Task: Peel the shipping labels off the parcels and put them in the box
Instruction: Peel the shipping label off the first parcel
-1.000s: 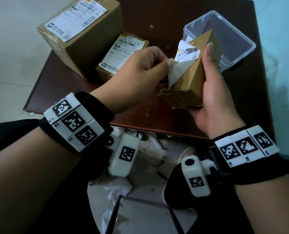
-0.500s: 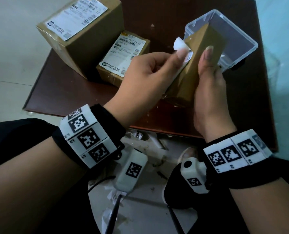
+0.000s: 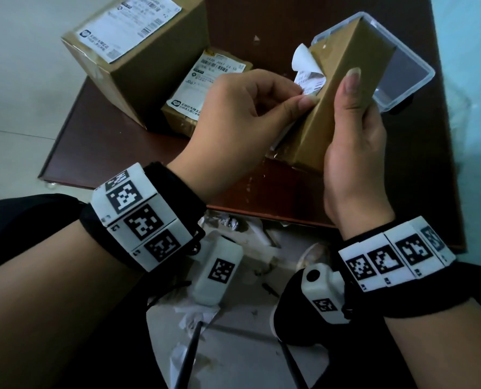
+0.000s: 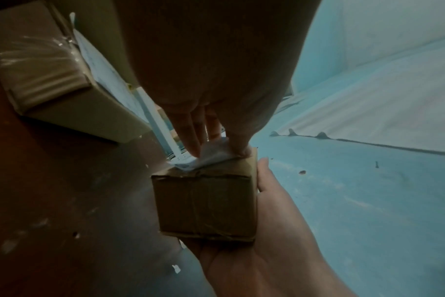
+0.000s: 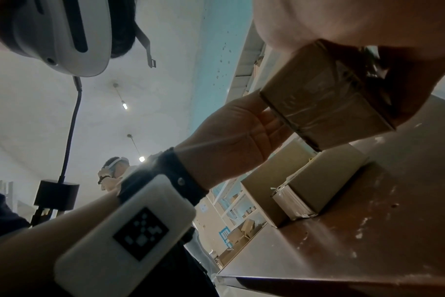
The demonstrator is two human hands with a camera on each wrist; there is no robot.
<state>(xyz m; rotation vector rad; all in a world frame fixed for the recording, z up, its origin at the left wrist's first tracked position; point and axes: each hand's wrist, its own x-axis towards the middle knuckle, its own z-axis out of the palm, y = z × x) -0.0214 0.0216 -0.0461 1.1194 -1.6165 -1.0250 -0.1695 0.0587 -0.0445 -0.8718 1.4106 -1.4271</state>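
The brown table [image 3: 402, 178] fills most of the head view, its right and far edges cut off by the frame. At 11 o'clock stands the large parcel [image 3: 138, 66], its label [image 3: 129, 26] blurred and cropped along the top. Just beside it, toward 12 o'clock, lies the flat parcel [image 3: 188, 113]; the left hand [image 3: 242, 116] hides its near right part, and the print on its label [image 3: 208, 82] is too small to read. At 1 o'clock sits the clear plastic box [image 3: 413, 77], largely masked by the small parcel [image 3: 343, 88], so its contents cannot be made out.

The right hand [image 3: 354, 153] grasps the small parcel above the table, tilted with its far end raised, thumb along the top face and fingers hidden behind. The left hand pinches the half-peeled label [image 3: 306, 71] between thumb and forefinger against the parcel's left face; the label's free end curls white side out, while its lower part disappears behind the fingers. In the left wrist view the palm blocks most of the frame, and only a crumpled patch of label [image 4: 211, 154] shows on the small parcel [image 4: 206, 205]. The right wrist view shows the parcel's taped end [image 5: 328, 108].
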